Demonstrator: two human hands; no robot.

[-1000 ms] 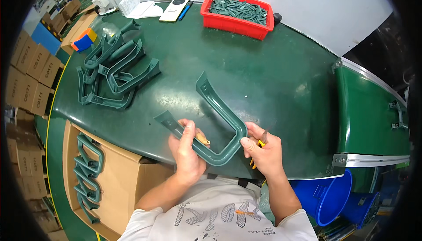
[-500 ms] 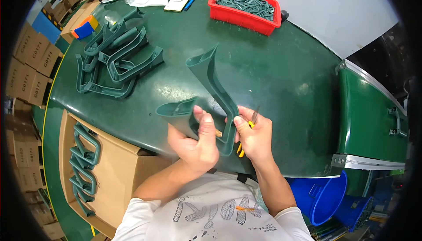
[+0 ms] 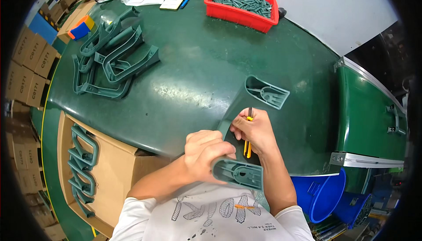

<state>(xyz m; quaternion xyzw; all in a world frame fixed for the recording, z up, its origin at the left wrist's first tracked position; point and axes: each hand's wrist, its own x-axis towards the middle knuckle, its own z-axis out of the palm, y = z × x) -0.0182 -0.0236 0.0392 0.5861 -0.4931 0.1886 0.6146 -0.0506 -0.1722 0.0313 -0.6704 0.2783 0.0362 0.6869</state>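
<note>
I read this as the trimming step: my left hand (image 3: 204,153) is clenched around the near foot of a green U-shaped plastic frame (image 3: 239,173), held over the near edge of the green table (image 3: 198,69), while my right hand (image 3: 255,131) grips a yellow-handled knife (image 3: 248,142), its tip up against the frame's inner edge. The frame stands tipped on its side with the open ends turned toward me and to the right; its long axis runs from the foot at my chest away and rightward to the far foot (image 3: 267,92), which hangs over the table. As I judge it, the next move calls for a steady clamp from the left hand and a short, controlled draw of the blade along the edge. Finished-looking frames (image 3: 114,58) lie stacked at the far left, well apart, and more sit in the cardboard box (image 3: 83,162) beside me.
</note>
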